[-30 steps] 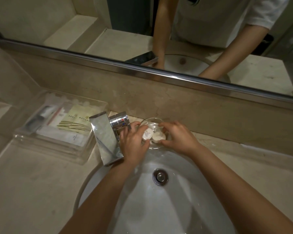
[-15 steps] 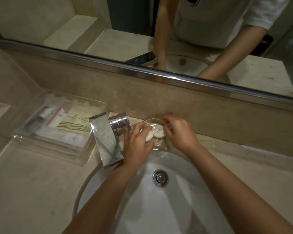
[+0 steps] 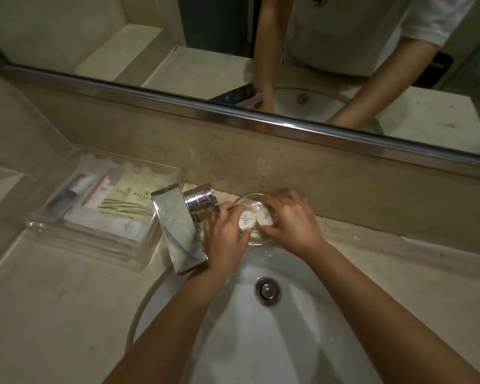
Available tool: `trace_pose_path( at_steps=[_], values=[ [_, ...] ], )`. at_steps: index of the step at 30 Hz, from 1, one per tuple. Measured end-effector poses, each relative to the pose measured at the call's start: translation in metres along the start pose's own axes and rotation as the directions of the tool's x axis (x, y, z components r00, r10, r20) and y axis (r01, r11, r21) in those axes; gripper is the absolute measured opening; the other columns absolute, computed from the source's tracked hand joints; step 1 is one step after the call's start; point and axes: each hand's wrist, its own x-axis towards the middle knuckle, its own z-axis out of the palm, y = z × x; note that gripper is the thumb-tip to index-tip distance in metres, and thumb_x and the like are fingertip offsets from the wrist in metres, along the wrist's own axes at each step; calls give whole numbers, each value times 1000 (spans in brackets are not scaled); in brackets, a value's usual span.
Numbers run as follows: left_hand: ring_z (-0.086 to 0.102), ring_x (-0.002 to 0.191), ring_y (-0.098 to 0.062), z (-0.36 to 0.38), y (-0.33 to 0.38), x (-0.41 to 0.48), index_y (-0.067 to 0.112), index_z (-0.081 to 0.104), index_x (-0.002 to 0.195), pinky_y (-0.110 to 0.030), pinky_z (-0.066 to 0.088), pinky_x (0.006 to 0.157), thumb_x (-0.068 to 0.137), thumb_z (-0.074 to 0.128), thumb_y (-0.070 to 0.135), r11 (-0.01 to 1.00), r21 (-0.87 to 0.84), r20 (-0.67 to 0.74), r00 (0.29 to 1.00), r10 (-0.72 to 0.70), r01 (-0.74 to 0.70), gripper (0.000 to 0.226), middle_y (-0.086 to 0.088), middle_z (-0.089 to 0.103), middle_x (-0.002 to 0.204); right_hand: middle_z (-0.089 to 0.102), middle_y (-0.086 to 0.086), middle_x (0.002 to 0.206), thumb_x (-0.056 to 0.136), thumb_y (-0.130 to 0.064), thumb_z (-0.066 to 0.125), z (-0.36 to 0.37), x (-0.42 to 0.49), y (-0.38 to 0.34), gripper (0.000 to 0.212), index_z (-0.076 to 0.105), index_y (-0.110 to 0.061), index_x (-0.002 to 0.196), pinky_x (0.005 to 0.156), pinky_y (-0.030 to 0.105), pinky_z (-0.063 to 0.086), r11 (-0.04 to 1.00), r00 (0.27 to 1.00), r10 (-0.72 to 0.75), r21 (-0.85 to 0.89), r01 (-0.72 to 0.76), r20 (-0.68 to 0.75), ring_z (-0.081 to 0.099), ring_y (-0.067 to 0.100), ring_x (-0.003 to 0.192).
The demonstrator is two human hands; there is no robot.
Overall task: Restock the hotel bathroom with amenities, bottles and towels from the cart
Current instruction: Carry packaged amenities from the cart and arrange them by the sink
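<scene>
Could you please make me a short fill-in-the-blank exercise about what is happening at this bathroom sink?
1. The glass dish holds ____ round wrapped soaps.
2. The left hand and the right hand each pinch one of them, just beside the chrome ____.
3. The clear tray of amenity packets lies to the ____ of the dish.

Missing words: two; faucet; left.
</scene>
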Motion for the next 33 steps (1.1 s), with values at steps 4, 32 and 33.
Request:
trace_pose_path(
  at_steps=[4, 32, 33],
  values=[
    [35, 128, -20, 1, 0, 1, 20, 48, 132, -32, 23, 104, 86, 59, 25, 1000, 14, 5, 1000, -9, 9, 48, -1, 40, 136, 61, 0, 114, 73, -30, 69, -8, -4, 9, 68, 42, -23, 135, 92, 34, 26, 989, 996, -45, 142, 34, 71, 39, 20, 117],
    [54, 111, -24, -64, 19, -54, 15, 48, 128, -32, 44, 93, 92, 51, 32, 978, -165, 477, 858, 190, -125, 40, -7, 56, 124, 61, 1, 122, 87, -21, 56, -62, -83, -45, 39, 54, -19, 126, 90, 33, 44, 981, 987, 136, 129, -147, 85, 56, 22, 108],
    [56, 107, -22, -75, 20, -57, 15, 50, 126, -29, 44, 90, 92, 52, 32, 974, -177, 520, 826, 217, -144, 37, -6, 58, 121, 62, 0, 119, 88, -22, 55, -67, -89, -48, 37, 54, -20, 125, 87, 32, 45, 979, 984, 145, 129, -157, 101, 58, 21, 105]
  ],
)
